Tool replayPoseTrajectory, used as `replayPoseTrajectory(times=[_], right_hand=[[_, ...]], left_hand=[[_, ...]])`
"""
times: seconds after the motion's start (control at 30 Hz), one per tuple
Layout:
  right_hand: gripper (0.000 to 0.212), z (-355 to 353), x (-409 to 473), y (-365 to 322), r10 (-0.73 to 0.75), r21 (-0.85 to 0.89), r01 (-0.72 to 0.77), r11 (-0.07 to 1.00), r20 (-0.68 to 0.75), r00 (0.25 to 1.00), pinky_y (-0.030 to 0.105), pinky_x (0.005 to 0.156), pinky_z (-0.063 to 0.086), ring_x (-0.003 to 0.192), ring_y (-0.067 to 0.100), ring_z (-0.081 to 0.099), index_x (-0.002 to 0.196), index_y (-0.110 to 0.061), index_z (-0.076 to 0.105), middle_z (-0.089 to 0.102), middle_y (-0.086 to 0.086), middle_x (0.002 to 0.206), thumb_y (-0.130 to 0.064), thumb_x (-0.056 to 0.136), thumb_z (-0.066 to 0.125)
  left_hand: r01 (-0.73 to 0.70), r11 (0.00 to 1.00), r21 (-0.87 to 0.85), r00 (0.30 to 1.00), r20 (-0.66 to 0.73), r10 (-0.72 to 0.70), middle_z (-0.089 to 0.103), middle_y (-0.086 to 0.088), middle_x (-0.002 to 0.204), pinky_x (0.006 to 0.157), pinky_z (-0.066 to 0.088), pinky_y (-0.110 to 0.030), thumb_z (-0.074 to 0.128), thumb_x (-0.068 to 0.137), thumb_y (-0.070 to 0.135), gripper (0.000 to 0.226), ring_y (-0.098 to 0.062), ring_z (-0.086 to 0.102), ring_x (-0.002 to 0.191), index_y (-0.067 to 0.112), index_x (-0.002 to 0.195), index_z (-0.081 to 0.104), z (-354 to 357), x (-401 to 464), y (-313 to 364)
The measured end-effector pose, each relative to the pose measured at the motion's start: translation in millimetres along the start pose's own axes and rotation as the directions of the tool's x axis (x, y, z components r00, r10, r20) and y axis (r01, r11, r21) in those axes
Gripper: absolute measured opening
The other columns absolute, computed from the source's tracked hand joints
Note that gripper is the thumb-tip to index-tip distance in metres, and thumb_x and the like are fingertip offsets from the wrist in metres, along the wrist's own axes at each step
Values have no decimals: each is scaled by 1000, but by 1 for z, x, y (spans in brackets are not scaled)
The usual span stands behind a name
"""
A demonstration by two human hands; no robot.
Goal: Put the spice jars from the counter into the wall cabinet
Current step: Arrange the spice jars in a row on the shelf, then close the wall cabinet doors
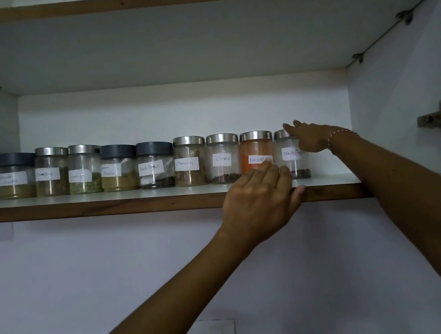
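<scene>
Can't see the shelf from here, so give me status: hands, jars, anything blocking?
Left hand open at red chilli jar. Right hand open, touching black pepper jar. Nine jars lined up on shelf. Nothing blocking.

White handwritten labels on the jars read "Black Pepper" [150,167], "Cinnamon" [186,163], "Cloves" [222,159], seemingly "Red chilli" [256,159], and "Black Pe…" [293,152]; the leftmost labels are illegible.
</scene>
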State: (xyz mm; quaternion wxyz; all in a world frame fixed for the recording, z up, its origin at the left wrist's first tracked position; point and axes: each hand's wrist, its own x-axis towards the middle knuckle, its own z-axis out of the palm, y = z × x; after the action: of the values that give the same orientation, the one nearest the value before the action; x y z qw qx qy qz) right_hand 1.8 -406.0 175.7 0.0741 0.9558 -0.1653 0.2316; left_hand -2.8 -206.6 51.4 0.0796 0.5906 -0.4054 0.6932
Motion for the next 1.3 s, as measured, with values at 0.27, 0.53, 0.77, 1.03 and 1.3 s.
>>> replayPoseTrajectory(times=[0.27, 0.53, 0.77, 1.03, 1.3], right_hand=[[72, 3, 0, -4, 12, -47, -10, 999, 29, 1000, 44, 117, 9, 145, 34, -2, 149, -14, -5, -10, 16, 157, -3, 94, 42], [71, 7, -8, -2, -12, -48, 12, 999, 1, 1000, 45, 119, 7, 145, 33, -5, 149, -14, -5, -12, 16, 156, -4, 94, 40], [50, -16, -68, -7, -91, 161, 143, 977, -295, 951, 35, 116, 15, 143, 28, 19, 143, -8, 33, 23, 17, 153, -2, 94, 40], [48, -6, -173, -33, -112, 64, 174, 983, -545, 831, 34, 114, 22, 145, 21, 17, 143, -12, 33, 23, 10, 155, -26, 98, 42], [52, 20, -269, -57, -29, 14, 54, 998, -705, 709, 42, 114, 26, 144, 28, 18, 142, -10, 34, 21, 15, 154, -24, 94, 47]], left_hand=[[-4, 1000, -5, 1000, -15, 3, 75, -6, 95, 75, 56, -28, 38, 91, 41, 47, -18, 71, 94, 11, 96, 73, -1, -1, 1], [-28, 998, 63, 998, -48, 31, 75, -6, 93, 73, 56, -27, 38, 90, 41, 46, -18, 71, 92, 11, 96, 73, 4, -1, 0], [-18, 1000, 5, 1000, 19, 18, 74, -6, 92, 73, 55, -28, 38, 91, 39, 43, -19, 71, 89, 11, 98, 71, -2, -1, 1], [85, 996, 34, 982, 165, -90, 55, -14, 134, 105, 41, -41, 26, 95, 45, 57, -27, 50, 127, 8, 130, 54, -27, -9, 15], [160, 964, -212, 981, 142, -131, 39, -20, 146, 111, 29, -46, 25, 95, 43, 62, -31, 37, 136, 3, 140, 38, -84, -30, 61]])
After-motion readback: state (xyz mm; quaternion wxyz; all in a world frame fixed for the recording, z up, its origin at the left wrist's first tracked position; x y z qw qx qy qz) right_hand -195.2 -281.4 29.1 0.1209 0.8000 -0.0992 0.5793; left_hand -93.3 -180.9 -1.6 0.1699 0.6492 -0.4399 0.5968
